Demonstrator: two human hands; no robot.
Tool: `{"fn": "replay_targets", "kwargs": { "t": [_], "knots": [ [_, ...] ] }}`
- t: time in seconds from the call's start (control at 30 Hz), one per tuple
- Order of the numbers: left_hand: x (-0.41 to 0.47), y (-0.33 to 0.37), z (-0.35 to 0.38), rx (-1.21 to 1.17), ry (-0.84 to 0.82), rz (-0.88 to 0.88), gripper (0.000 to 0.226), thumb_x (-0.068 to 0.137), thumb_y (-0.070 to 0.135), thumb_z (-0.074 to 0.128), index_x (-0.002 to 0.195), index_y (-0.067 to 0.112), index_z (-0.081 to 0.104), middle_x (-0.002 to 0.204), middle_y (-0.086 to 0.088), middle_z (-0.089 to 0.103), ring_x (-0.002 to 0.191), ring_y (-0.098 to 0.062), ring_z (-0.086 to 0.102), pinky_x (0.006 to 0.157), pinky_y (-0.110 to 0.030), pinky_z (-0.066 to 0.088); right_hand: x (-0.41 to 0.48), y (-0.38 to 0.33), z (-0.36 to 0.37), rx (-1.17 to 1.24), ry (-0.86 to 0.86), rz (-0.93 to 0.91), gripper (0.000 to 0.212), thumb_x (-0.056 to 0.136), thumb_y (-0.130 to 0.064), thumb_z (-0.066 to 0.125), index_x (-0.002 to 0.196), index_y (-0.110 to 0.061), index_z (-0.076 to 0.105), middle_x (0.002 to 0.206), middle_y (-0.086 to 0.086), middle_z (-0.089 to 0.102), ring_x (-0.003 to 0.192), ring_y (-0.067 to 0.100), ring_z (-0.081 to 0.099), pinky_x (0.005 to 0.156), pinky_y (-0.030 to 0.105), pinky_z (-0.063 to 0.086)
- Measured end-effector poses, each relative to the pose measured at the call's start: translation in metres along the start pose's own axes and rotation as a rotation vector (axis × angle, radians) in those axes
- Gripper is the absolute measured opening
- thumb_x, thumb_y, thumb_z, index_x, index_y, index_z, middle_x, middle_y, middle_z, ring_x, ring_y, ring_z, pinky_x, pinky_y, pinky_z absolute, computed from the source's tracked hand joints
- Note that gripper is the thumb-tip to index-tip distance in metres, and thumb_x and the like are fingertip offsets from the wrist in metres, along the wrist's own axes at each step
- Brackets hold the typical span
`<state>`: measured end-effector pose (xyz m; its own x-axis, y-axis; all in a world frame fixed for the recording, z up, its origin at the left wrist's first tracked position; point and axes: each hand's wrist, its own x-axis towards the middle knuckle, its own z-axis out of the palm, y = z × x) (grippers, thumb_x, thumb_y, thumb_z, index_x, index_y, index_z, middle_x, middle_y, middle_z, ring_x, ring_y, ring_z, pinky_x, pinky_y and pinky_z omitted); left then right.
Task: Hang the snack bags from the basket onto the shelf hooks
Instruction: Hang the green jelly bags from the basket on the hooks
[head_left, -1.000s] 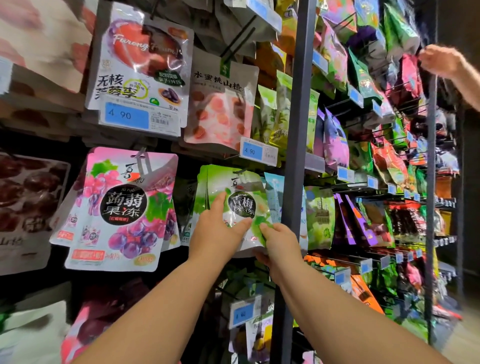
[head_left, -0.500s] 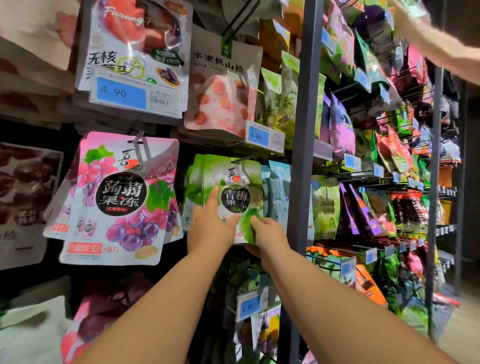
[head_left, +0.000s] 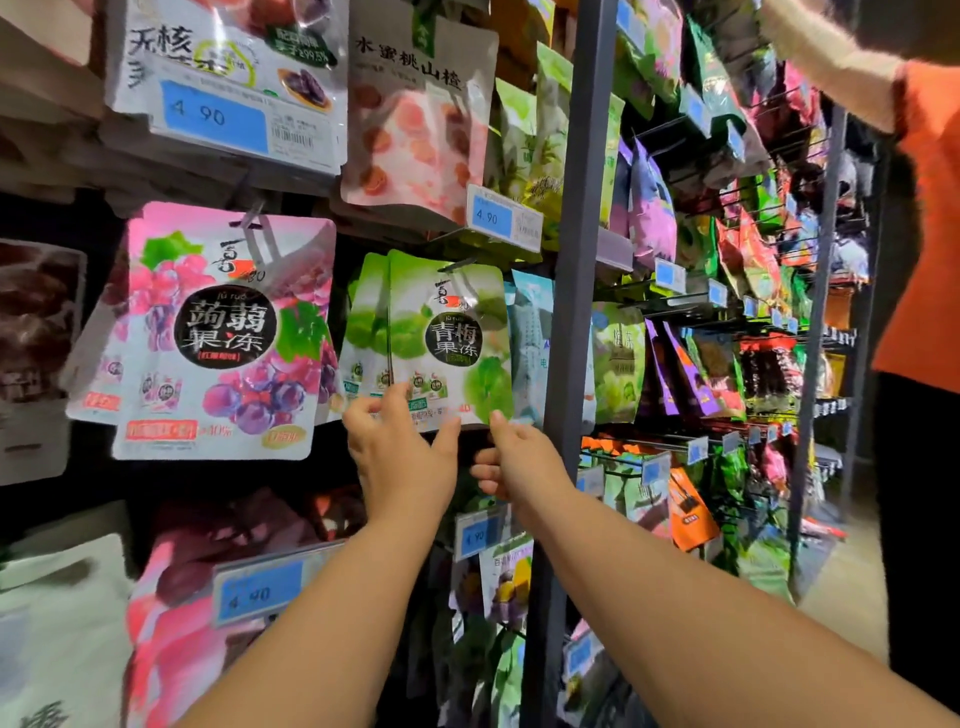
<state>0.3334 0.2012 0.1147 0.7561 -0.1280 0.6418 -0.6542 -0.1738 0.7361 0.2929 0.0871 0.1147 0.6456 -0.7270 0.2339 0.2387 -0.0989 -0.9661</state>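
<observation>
1. Our left hand (head_left: 402, 460) had its fingers apart and relaxed, clamped on nothing. Its fingertips (head_left: 399, 410) and thumb touched the bottom edge of the green snack bag (head_left: 447, 338).
2. Our right hand (head_left: 524, 462), just beside the left, reached one finger up to the bag's lower right corner. Its other fingers were loosely curled round nothing.
3. The green snack bag hung directly above both hands, its top on a hook (head_left: 456, 265). It faced us, roughly upright.
4. A matching green bag (head_left: 363, 322) hung behind it, showing above and to the left of our left hand.
5. Further left of the left hand, and higher, hung a pink grape bag (head_left: 223, 338).
6. High above both hands hung a peach-printed bag (head_left: 415, 135), with a blue price tag (head_left: 501, 215) at its lower right corner.
7. Just right of the right hand stood the shelf's grey upright post (head_left: 576, 312).
8. Below the hands, between our forearms, sat a lower price tag (head_left: 475, 535).
9. Far to the right of the right hand, past rows of hanging bags, stood another person in an orange sleeve (head_left: 930, 208), with an arm raised towards the shelf.
</observation>
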Motion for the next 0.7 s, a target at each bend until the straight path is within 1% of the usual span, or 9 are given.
{"fn": "replay_targets", "kwargs": {
  "t": [0.07, 0.13, 0.23, 0.33, 0.43, 0.47, 0.53, 0.63, 0.7],
  "knots": [
    [-0.007, -0.002, 0.0, -0.041, -0.003, -0.011, 0.057, 0.088, 0.037, 0.069, 0.137, 0.024, 0.044, 0.134, -0.007, 0.027, 0.122, -0.033, 0.039, 0.089, -0.034, 0.037, -0.008, 0.0, -0.003, -0.045, 0.006, -0.01, 0.031, 0.102, -0.041, 0.049, 0.089, -0.012, 0.051, 0.073, 0.009, 0.055, 0.055, 0.017, 0.05, 0.049, 0.026, 0.041],
    [-0.015, -0.004, 0.001, -0.065, -0.016, -0.012, 0.057, 0.089, 0.035, 0.068, 0.139, 0.024, 0.043, 0.132, -0.006, 0.028, 0.121, -0.031, 0.041, 0.086, -0.029, 0.033, -0.017, -0.001, -0.008, -0.084, -0.014, -0.019, 0.033, 0.102, -0.041, 0.049, 0.092, -0.011, 0.054, 0.075, 0.01, 0.058, 0.058, 0.017, 0.052, 0.05, 0.026, 0.043],
    [-0.03, -0.003, 0.005, -0.085, -0.051, -0.023, 0.057, 0.09, 0.034, 0.067, 0.139, 0.024, 0.041, 0.132, -0.006, 0.028, 0.119, -0.03, 0.043, 0.085, -0.03, 0.034, -0.027, -0.002, -0.016, -0.133, -0.034, -0.029, 0.035, 0.102, -0.041, 0.049, 0.09, -0.009, 0.056, 0.07, 0.009, 0.058, 0.056, 0.018, 0.052, 0.05, 0.026, 0.043],
    [-0.051, -0.001, 0.013, -0.115, -0.08, -0.025, 0.058, 0.09, 0.034, 0.067, 0.139, 0.024, 0.038, 0.135, -0.005, 0.027, 0.115, -0.03, 0.048, 0.085, -0.031, 0.038, -0.037, 0.0, -0.03, -0.086, -0.058, -0.014, 0.037, 0.103, -0.038, 0.049, 0.085, -0.007, 0.054, 0.057, 0.005, 0.051, 0.048, 0.017, 0.045, 0.049, 0.026, 0.037],
    [-0.077, 0.0, 0.029, -0.154, -0.128, 0.018, 0.054, 0.09, 0.03, 0.067, 0.136, 0.021, 0.039, 0.135, -0.007, 0.031, 0.111, -0.029, 0.051, 0.085, -0.031, 0.037, -0.048, 0.008, -0.057, -0.145, -0.084, -0.009, 0.038, 0.104, -0.037, 0.046, 0.081, -0.008, 0.053, 0.062, 0.008, 0.049, 0.049, 0.016, 0.044, 0.047, 0.019, 0.039],
    [-0.086, 0.0, 0.036, -0.156, -0.165, 0.035, 0.052, 0.09, 0.028, 0.067, 0.134, 0.019, 0.04, 0.133, -0.007, 0.035, 0.11, -0.027, 0.05, 0.084, -0.027, 0.034, -0.052, 0.012, -0.069, -0.205, -0.09, -0.011, 0.038, 0.104, -0.037, 0.045, 0.08, -0.009, 0.053, 0.064, 0.008, 0.051, 0.05, 0.016, 0.046, 0.046, 0.017, 0.04],
    [-0.107, 0.001, 0.054, -0.144, -0.282, 0.048, 0.05, 0.09, 0.028, 0.067, 0.132, 0.016, 0.043, 0.12, -0.003, 0.041, 0.105, -0.021, 0.046, 0.08, -0.023, 0.03, -0.058, 0.025, -0.098, -0.328, -0.081, -0.007, 0.04, 0.104, -0.038, 0.044, 0.077, -0.01, 0.056, 0.065, 0.007, 0.054, 0.048, 0.014, 0.049, 0.045, 0.016, 0.041],
    [-0.14, -0.005, 0.09, -0.078, -0.512, 0.042, 0.043, 0.092, 0.036, 0.065, 0.125, 0.017, 0.045, 0.105, 0.002, 0.042, 0.099, -0.02, 0.047, 0.078, -0.027, 0.034, -0.06, 0.053, -0.15, -0.531, -0.018, 0.033, 0.044, 0.102, -0.041, 0.046, 0.082, -0.005, 0.063, 0.063, 0.005, 0.057, 0.045, 0.011, 0.054, 0.046, 0.016, 0.043],
    [-0.159, -0.014, 0.116, -0.017, -0.655, 0.06, 0.037, 0.092, 0.037, 0.063, 0.119, 0.017, 0.048, 0.102, 0.001, 0.042, 0.1, -0.023, 0.05, 0.079, -0.032, 0.039, -0.062, 0.077, -0.185, -0.535, 0.004, 0.082, 0.044, 0.102, -0.041, 0.048, 0.085, -0.004, 0.063, 0.065, 0.009, 0.058, 0.05, 0.016, 0.054, 0.049, 0.019, 0.044]
  ]
}}
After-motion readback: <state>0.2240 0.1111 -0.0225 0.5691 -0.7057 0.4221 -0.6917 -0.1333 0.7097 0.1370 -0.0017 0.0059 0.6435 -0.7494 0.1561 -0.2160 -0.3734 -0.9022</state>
